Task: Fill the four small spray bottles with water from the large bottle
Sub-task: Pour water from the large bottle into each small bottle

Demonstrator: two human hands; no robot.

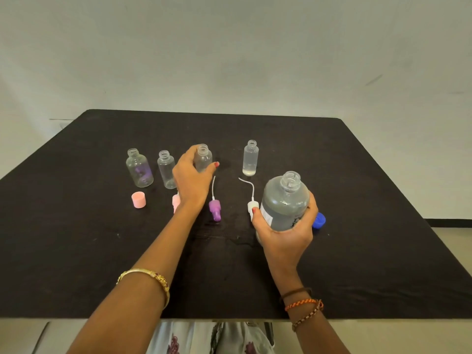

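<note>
Right hand (283, 233) grips uncapped large bottle (284, 200), upright above tabletop (357, 175). Left hand (191, 180), left of large bottle, fingers curled round third small bottle (203, 158). Remaining small bottles stand left and behind.

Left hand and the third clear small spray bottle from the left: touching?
Touching. The head view shows the left hand wrapped around the third clear small spray bottle, fingers behind it and the thumb across its front, with no gap.

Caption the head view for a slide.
Left hand grips the third small bottle; right hand holds the uncapped large bottle.
</note>
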